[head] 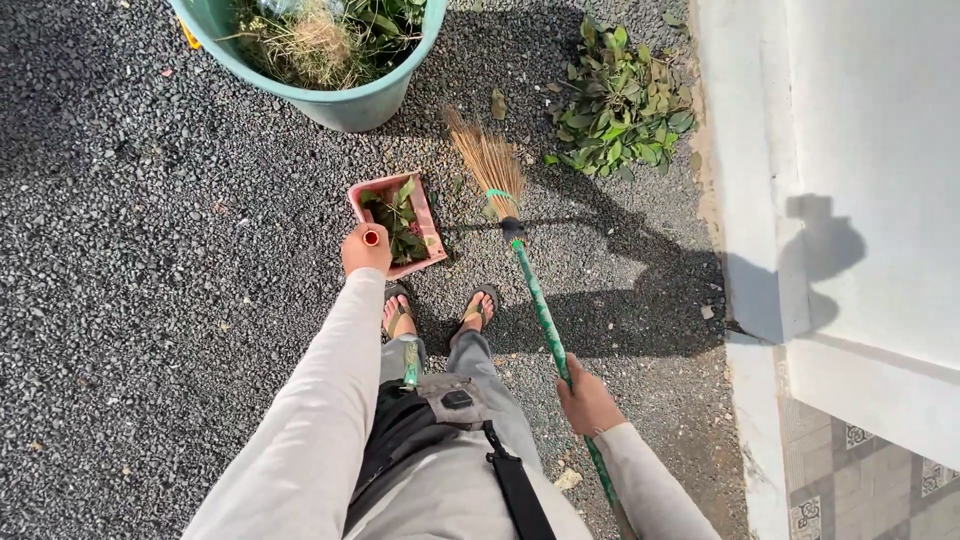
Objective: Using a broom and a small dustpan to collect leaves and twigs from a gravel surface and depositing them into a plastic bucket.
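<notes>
A grey gravel ground (150, 300) filled most of the view, with a white wall (870, 150) along the right edge. At the top stood a large teal tub (350, 100) packed with dry grass and green cuttings. Right of it, near the wall, lay a pile of green leaves (620, 105). A broom (520, 270) with a green handle and straw bristles slanted across the gravel, its bristles resting between the tub and the pile. The right hand (585, 400) was closed around the broom handle. Just left of the bristles, a pink dustpan (400, 220) sat on the gravel holding a few leaves. The left hand (366, 250) gripped the dustpan's handle, just ahead of two sandalled feet.
</notes>
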